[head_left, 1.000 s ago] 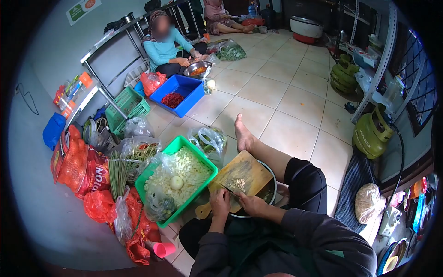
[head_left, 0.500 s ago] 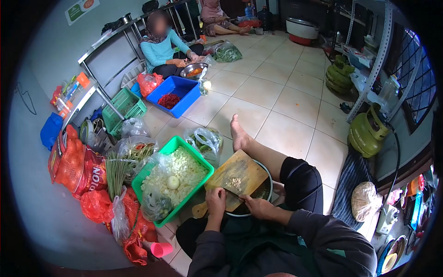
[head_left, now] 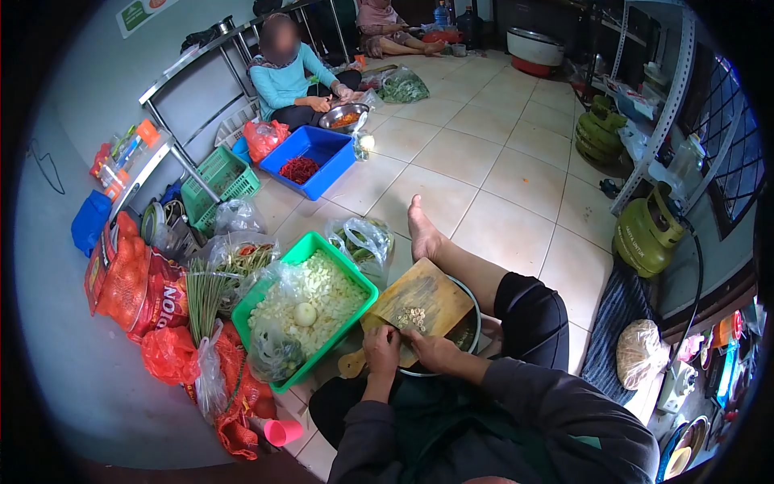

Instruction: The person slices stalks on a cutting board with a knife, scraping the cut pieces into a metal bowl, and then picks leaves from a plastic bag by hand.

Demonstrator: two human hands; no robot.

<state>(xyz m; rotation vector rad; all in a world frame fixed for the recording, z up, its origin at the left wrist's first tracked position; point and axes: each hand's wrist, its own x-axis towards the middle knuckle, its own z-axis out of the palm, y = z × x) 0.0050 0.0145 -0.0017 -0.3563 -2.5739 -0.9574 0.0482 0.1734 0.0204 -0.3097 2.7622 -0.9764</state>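
Note:
A wooden cutting board (head_left: 435, 292) with a handle rests across a round metal-rimmed pot (head_left: 474, 310) by my legs. Small chopped pale pieces (head_left: 412, 318) lie in a little heap on it. My left hand (head_left: 382, 348) is closed at the board's near edge, fingertips pinched together; what is in them is too small to make out. Close beside it, my right hand (head_left: 434, 352) is curled round a knife, whose blade is mostly hidden by the fingers now. Left of the board stands a green tray (head_left: 372, 295) of chopped white pieces, with a whole peeled onion (head_left: 305, 315) on top.
Red net sacks (head_left: 121, 270), lemongrass stalks (head_left: 208, 298) and a pink cup (head_left: 280, 432) crowd the left. Farther off, a person in blue (head_left: 278, 85) sits behind a blue tub (head_left: 330, 179) with red chillies. Green gas cylinders (head_left: 647, 234) stand at right.
My right hand has moved left and up over the board, closer to my left hand, and the knife blade has dropped out of sight. The whole view has shifted slightly.

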